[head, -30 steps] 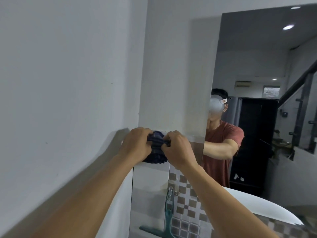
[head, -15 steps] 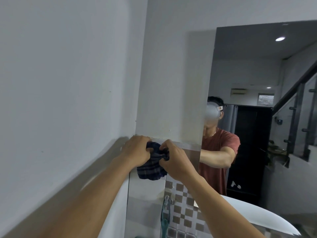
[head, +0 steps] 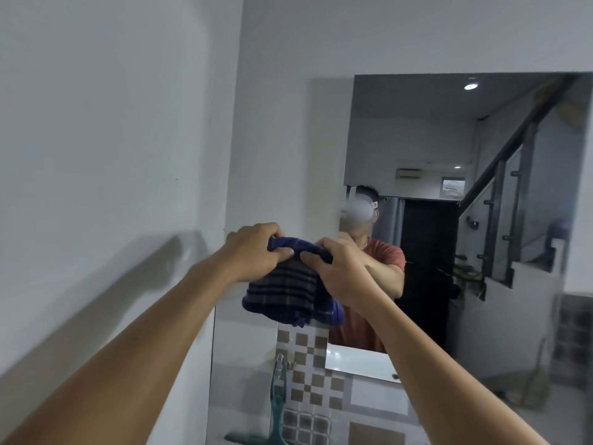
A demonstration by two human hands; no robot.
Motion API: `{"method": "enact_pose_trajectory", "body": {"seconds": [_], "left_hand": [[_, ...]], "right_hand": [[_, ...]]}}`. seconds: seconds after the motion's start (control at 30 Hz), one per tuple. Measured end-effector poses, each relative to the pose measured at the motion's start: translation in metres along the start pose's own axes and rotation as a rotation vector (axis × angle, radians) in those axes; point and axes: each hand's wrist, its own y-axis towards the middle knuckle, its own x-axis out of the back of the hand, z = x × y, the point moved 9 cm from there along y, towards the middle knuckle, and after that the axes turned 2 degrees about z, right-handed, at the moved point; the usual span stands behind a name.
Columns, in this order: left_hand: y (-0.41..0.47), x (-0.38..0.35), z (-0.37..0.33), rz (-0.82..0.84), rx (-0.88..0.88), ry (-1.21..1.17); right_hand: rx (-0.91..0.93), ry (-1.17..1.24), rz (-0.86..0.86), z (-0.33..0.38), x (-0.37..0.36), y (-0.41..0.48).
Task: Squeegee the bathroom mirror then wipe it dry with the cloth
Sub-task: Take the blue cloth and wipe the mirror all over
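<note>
Left of both hands, a plain white wall (head: 96,139), crossed low down by the soft shadow of a forearm. Next, reaching up from the bottom left corner, the left hand (head: 256,252), closed with its fingers curled over the upper left edge of a cloth (head: 285,293) and the thumb pressed on the front of the fabric. Between the two hands, that cloth: dark blue with a paler checked pattern, bunched at the top where gripped, hanging loose below the knuckles in folds. Just to the right, the right hand (head: 340,271), likewise closed, pinching the upper right edge of the same cloth, thumb toward the other hand, the two thumbs near each other but apart. Behind the hands and spreading out to the right, the mirror (head: 481,284), showing the reflection of a person in a red shirt, a dark doorway, a stair rail and a ceiling light. Whether cloth touches glass: cannot tell. Below the hands, well apart from them, a green squeegee (head: 276,412), upright against brown-and-white checked tiles (head: 308,364), handle at the top, blade at the bottom edge of view. Whether seen directly or as a reflection: cannot tell.
</note>
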Motion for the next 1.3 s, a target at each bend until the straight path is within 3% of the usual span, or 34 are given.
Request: {"method": "enact_pose_trajectory", "body": {"seconds": [0.27,0.37,0.5,0.73,0.93,1.07,1.13,1.2,1.23,1.3], "left_hand": [[0.014,-0.001,-0.055,0.156,-0.012,-0.540],[0.034,0.004,-0.082,0.090,-0.027,-0.521],[0.061,0.015,-0.125,0.025,-0.066,-0.499],[0.098,0.017,-0.190,0.144,-0.135,-0.671],[0.120,0.017,-0.213,0.177,-0.182,-0.837],[0.138,0.016,-0.198,0.046,-0.181,-0.820],[0.141,0.025,-0.175,-0.202,-0.154,-0.782],[0.119,0.040,-0.146,-0.597,-0.100,-0.586],[0.106,0.038,-0.134,-0.718,-0.080,-0.482],[0.094,0.012,-0.120,-0.758,-0.134,-0.300]], "right_hand": [[-0.112,0.231,-0.155,-0.002,0.080,-0.021],[-0.207,0.100,-0.390,-0.014,0.115,-0.028],[-0.056,-0.136,-0.671,0.006,0.152,-0.049],[-0.122,-0.153,-0.537,-0.003,0.150,-0.037],[-0.013,-0.124,-0.661,-0.006,0.169,-0.010],[0.044,-0.228,-0.746,-0.010,0.183,0.013],[0.098,-0.269,-0.768,-0.005,0.191,0.026],[0.156,-0.340,-0.769,0.003,0.199,0.044],[0.182,-0.383,-0.758,0.007,0.202,0.053],[0.217,-0.474,-0.703,0.012,0.203,0.071]]}}
